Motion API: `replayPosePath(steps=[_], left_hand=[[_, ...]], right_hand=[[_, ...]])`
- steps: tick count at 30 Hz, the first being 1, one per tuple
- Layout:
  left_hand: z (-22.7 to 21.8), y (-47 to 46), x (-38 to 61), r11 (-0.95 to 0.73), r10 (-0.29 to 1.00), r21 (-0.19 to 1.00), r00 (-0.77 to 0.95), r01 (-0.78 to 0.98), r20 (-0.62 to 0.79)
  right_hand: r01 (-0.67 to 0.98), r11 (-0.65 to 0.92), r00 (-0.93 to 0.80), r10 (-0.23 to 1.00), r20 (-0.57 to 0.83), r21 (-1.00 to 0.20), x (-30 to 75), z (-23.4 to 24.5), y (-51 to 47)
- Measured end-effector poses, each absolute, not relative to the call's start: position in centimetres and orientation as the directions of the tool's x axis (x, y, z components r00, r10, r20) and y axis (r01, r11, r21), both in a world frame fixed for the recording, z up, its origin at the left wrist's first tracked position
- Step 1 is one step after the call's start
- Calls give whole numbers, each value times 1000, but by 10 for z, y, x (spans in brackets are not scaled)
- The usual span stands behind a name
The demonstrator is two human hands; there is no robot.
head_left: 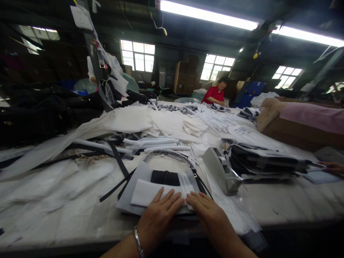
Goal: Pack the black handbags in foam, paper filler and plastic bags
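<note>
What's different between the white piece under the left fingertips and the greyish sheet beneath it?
The white piece looks brighter; the greyish sheet looks duller. The white piece is smaller; the greyish sheet extends past its left side. The white piece lies on top; the greyish sheet lies below. Both lie fairly flat.

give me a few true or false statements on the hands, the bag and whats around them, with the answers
1. The left hand and right hand rest on white wrapping over a black bag. True.
2. The bangle is on the right wrist. False: the silver bangle is on the left wrist.
3. A grey tape dispenser stands to the right of the bag. True.
4. The bag's handle points toward the wearer. False: the handle arches away, on the far side.
5. The person across the table wears yellow. False: the top is red.
</note>
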State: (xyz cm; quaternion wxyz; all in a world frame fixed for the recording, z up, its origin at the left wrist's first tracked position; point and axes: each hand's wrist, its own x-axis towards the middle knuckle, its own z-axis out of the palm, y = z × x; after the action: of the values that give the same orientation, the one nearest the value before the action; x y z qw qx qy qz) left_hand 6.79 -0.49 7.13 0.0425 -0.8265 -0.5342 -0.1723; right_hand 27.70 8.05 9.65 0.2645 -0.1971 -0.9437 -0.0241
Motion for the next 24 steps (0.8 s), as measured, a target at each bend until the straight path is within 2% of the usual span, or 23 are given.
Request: replayPosePath(steps=[5,9,14,17,20,24], left_hand=[[70,-6,69,-415,869,166,337,894,362],[69,-6,69,-417,863,147,339,897,375],[72,-6,71,-414,859,95,354,905,370],[72,-6,71,-406,867,103,348,908,356],[71,-6,71,-400,882,119,347,909,320],[73,-5,72,-395,892,139,343,908,294]], right_hand=[[363,932,-772,290,565,18,272,97,73],[340,939,-783,249,570,58,272,99,72],[337,940,-782,250,571,50,276,100,69],[335,942,-771,287,569,-22,277,110,74],[394,909,-738,402,542,-136,273,134,93],[498,819,-736,573,361,-284,259,179,138]])
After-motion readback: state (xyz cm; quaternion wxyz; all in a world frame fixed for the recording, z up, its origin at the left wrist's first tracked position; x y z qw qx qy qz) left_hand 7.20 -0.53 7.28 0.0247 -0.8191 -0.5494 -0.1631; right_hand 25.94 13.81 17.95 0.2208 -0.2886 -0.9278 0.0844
